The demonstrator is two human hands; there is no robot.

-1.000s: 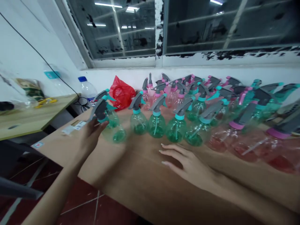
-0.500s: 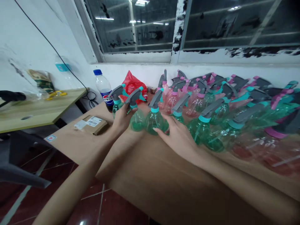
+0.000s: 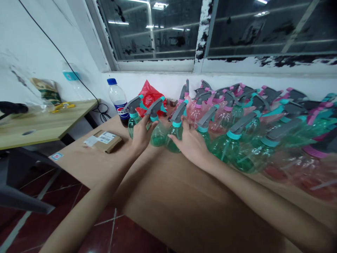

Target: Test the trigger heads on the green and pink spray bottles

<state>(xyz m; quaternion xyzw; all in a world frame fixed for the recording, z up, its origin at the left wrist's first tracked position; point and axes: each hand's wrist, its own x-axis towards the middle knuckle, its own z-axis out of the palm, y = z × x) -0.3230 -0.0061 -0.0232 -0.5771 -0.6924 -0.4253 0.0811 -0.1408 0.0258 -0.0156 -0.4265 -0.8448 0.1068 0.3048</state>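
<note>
My left hand [image 3: 141,135] is wrapped around a green spray bottle [image 3: 157,133] with a grey trigger head and teal collar, near the left end of a front row of such bottles. Another green bottle [image 3: 133,118] stands just left of it. My right hand [image 3: 191,143] rests with fingers spread against the following green bottle [image 3: 175,135] and the one beside it [image 3: 205,131]. Both arms reach across the brown cardboard-covered table [image 3: 168,196].
Several green and pink spray bottles [image 3: 252,116] crowd the table back to the wall under the window. A cola bottle [image 3: 118,102], a red plastic bag [image 3: 149,96] and a small labelled cardboard box [image 3: 104,140] lie at left. A wooden desk [image 3: 37,123] stands beyond.
My left hand carried a green bottle from the left into the front row. My right hand left the bare table and moved up against the bottles. The view shifted left.
</note>
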